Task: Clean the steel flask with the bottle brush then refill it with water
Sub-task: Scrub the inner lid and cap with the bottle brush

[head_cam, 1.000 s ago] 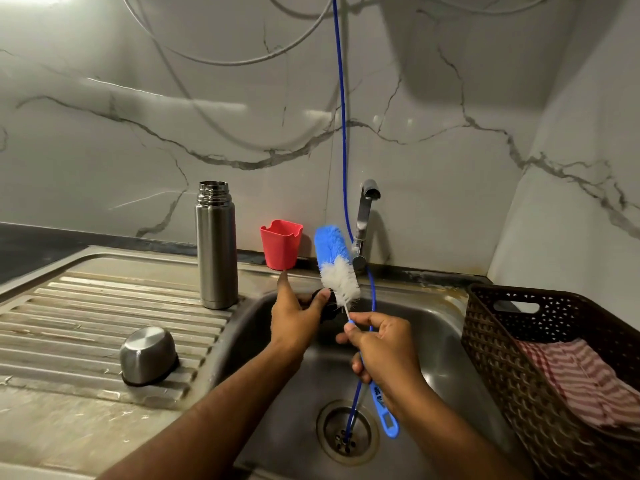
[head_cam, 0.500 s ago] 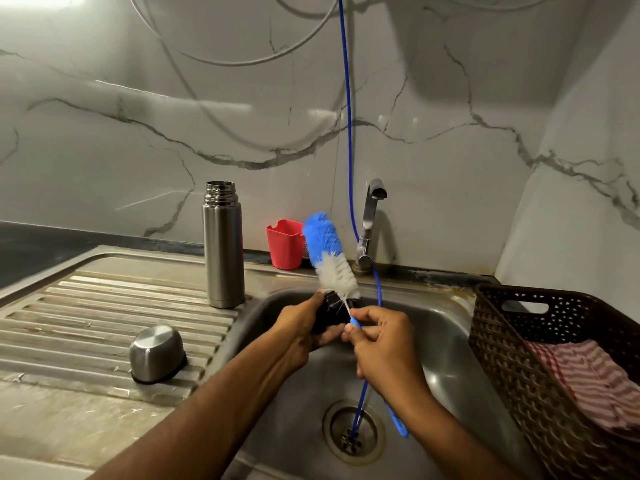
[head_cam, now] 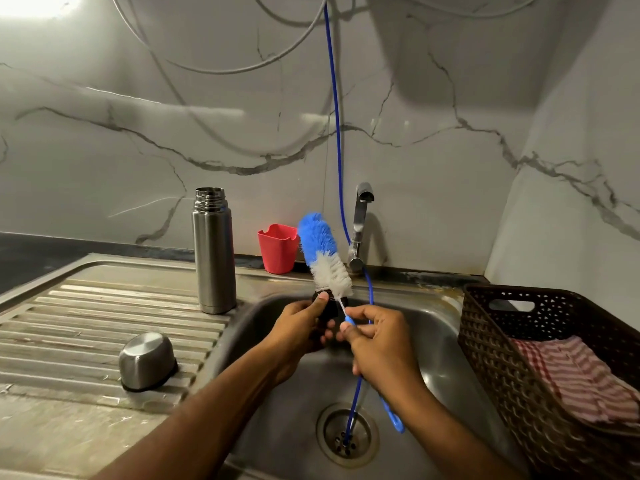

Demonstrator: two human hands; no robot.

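While the tall cylindrical steel flask [head_cam: 214, 252] stands uncapped and upright on the ribbed steel draining board [head_cam: 86, 317], just left of the basin, the left hand [head_cam: 300, 332] curls its fingers around a small black stopper-like part [head_cam: 329, 308] over the steel sink [head_cam: 433, 327]. The right hand [head_cam: 379, 349] pinches the thin handle of the blue-and-white bristled bottle brush [head_cam: 323, 254], head tilted up. Judging by this, the small part is being scrubbed; short twisting strokes with a firm left grip should suit, and the flask itself seems yet to be brushed.
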